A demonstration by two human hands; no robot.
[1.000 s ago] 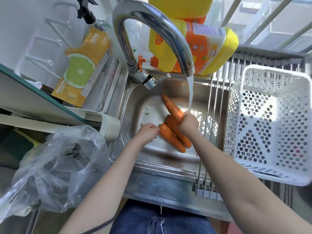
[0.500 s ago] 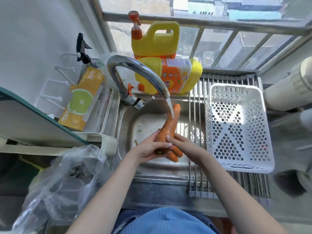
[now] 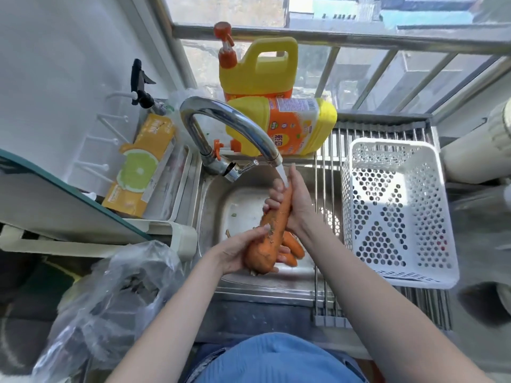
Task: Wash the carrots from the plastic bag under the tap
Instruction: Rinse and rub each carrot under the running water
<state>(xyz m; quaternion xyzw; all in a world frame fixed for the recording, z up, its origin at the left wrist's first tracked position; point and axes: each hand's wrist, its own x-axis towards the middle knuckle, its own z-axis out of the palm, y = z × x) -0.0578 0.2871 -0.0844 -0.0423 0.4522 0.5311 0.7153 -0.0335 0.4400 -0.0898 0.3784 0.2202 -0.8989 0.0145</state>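
A large orange carrot (image 3: 272,230) with specks of dirt is held lengthwise over the steel sink (image 3: 210,217). My left hand (image 3: 237,252) grips its thick near end. My right hand (image 3: 293,200) wraps its thin far end, right under the water running from the curved chrome tap (image 3: 229,120). Two more carrots (image 3: 293,248) lie on the sink floor beneath, partly hidden by the held one. The crumpled clear plastic bag (image 3: 110,297) sits on the counter at the lower left.
A white perforated basket (image 3: 395,211) stands on a roll-up metal rack (image 3: 329,189) across the sink's right side. Two yellow detergent jugs (image 3: 276,106) stand behind the tap. A lime-printed box (image 3: 141,164) lies in a tray to the left.
I lifted one carrot from the sink floor and raised it under the stream. My right hand slid up to its thin end; my left took the thick end.
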